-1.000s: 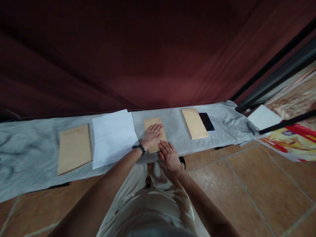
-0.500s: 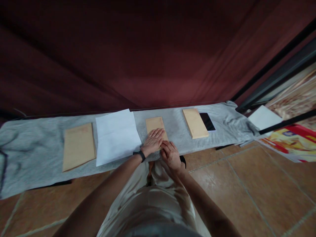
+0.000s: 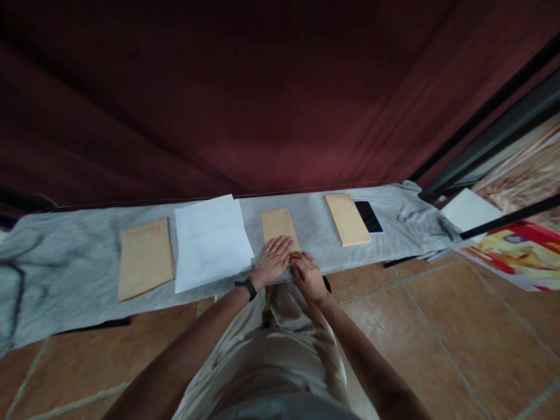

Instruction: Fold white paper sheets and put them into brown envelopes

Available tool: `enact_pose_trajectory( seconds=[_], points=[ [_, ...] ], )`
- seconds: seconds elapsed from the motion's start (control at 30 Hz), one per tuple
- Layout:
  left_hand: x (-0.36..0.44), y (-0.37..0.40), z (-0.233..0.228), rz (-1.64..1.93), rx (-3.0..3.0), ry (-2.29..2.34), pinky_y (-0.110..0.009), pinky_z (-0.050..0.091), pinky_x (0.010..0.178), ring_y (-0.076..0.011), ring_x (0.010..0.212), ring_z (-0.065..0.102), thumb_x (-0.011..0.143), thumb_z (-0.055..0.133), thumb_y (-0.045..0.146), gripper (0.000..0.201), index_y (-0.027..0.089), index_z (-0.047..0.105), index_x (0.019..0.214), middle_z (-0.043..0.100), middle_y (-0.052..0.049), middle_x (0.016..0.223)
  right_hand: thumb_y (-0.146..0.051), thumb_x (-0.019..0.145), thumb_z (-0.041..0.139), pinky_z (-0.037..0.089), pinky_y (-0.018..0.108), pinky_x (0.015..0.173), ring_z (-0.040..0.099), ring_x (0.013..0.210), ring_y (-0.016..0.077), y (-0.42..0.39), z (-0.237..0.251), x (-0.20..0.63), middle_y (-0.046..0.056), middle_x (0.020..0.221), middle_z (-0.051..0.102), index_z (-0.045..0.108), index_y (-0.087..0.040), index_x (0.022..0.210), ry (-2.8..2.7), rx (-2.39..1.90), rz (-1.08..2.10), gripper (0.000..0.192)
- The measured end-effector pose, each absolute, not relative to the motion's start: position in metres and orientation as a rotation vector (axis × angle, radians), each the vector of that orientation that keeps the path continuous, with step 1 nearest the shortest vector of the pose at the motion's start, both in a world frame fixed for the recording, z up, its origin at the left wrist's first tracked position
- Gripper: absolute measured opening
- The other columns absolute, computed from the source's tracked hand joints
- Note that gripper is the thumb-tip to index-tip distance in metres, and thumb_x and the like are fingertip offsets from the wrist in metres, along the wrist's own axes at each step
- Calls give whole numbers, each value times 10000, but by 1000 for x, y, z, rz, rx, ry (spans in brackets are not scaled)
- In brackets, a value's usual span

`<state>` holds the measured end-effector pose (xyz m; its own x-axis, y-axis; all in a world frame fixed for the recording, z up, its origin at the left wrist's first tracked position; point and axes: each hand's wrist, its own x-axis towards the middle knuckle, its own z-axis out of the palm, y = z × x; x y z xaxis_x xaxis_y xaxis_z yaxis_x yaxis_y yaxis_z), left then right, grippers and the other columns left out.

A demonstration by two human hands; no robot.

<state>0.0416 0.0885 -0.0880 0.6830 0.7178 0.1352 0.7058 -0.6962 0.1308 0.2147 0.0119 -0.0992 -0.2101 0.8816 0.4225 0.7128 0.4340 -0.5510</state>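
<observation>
Head view, single frame, looking down along the person's own forearms. Left hand (image 3: 272,261) lies flat, fingers extended and together, palm down on the near end of a small tan envelope (image 3: 278,224), which sits on the grey cloth (image 3: 70,262) covering the counter, about mid-length, its long axis running away from the person. Right hand (image 3: 308,273) is curled, fingers bent at the envelope's near right corner, touching the left hand's fingertips; whether it pinches the envelope's edge or only presses on it cannot be told, since the near end of the envelope is hidden under both hands. A dark band (image 3: 247,286) sits on the left wrist. Just left of the envelope lies a white paper sheet (image 3: 210,240), blank as far as can be seen; further left, a larger tan envelope (image 3: 146,258) with a faint reddish mark near its far edge, too dim to read. To the right, well apart from the hands, a stack of tan envelopes (image 3: 347,219), with a dark phone (image 3: 368,216) touching its right side, screen off. At the far right edge, partly cut off behind dark bars, a white sheet (image 3: 466,210) and colourful printed material (image 3: 516,254); no text legible. Dark red curtain (image 3: 262,87) fills the background. Tiled floor (image 3: 437,326) lies below the counter.
</observation>
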Motion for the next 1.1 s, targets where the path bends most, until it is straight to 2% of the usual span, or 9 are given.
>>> enact_pose_trajectory(
  seconds=[0.27,0.47,0.7,0.97,1.1],
  points=[
    [35,76,-87,296,2865,1197,-455,246,1281,-225,1550,286,1046,349,315,522,265,427,1560,371,-17,1648,-116,966,450,423,489,1175,609,1258,211,14,-95,223,94,1277,691,640,-217,1260,-2055,-1279,341,365],
    [35,75,-88,311,2846,1202,-464,221,1289,-218,1544,300,1040,371,317,528,302,412,1566,387,-1,1640,-93,932,465,426,481,1173,606,1266,203,16,-96,223,83,1282,692,642,-234,1272,-2046,-1282,339,408],
    [36,75,-86,286,2854,1206,-448,252,1278,-214,1550,284,1040,350,330,527,278,427,1559,367,6,1649,-92,928,441,417,472,1175,612,1251,196,16,-97,221,73,1275,699,657,-233,1223,-2025,-1307,363,392],
    [38,75,-81,289,2820,1205,-464,236,1283,-209,1541,308,1034,359,324,534,323,408,1566,411,11,1628,-63,881,439,426,462,1163,620,1241,191,15,-96,217,73,1233,716,675,-231,1178,-1964,-1342,303,415],
    [38,74,-78,260,2805,1201,-450,220,1288,-206,1548,288,1048,314,328,524,288,425,1559,396,11,1636,-75,901,446,432,462,1153,630,1226,201,14,-98,215,74,1214,724,676,-229,1163,-1936,-1364,323,381]
  ],
)
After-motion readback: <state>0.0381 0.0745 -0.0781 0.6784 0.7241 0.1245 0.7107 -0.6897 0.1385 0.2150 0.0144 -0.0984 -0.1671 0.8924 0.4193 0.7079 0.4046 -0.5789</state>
